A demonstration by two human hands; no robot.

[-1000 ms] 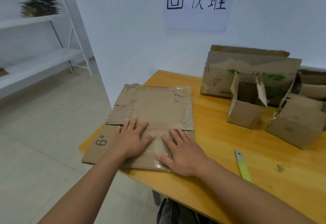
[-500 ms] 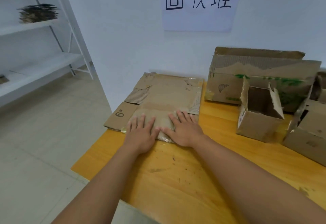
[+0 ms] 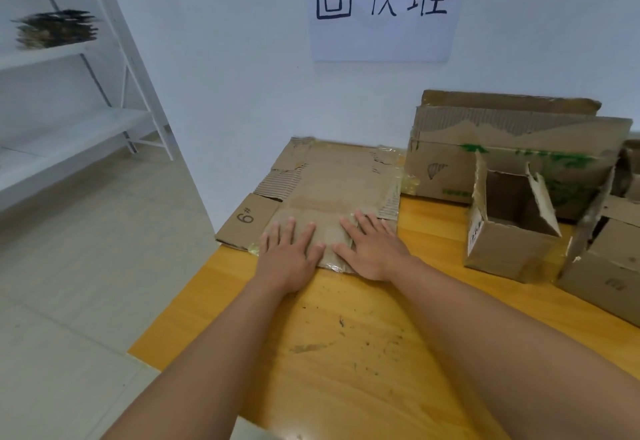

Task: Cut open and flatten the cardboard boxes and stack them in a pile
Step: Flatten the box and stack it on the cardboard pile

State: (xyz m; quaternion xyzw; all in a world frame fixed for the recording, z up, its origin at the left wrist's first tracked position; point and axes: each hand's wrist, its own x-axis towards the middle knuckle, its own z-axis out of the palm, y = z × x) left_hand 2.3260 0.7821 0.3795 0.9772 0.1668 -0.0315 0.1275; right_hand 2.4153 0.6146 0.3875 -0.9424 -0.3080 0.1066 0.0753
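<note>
Flattened box (image 3: 332,179) is lying at the far left corner of the table (image 3: 363,353), its far edge against the wall, beneath the paper sign (image 3: 382,6). Since the earlier frames it is sitting farther from the near edge: a second ago it was overhanging the near left corner, and now a broad stretch of bare tabletop is showing in front of it. The flap marked "6#" is lying at its left side. The green cutter seen a second ago is no longer in view.

Left hand (image 3: 289,254) and right hand (image 3: 370,249) are both pressing flat on the near edge of the flattened box, fingers straight and spread, thumbs nearly meeting, as in the earlier frames.

Small box (image 3: 505,245) is standing to the right with its top open and flaps up; its interior is showing nothing inside. Large box (image 3: 512,152) is standing behind it by the wall. Another box (image 3: 609,273) is sitting at the right edge, contents not discernible.
</note>
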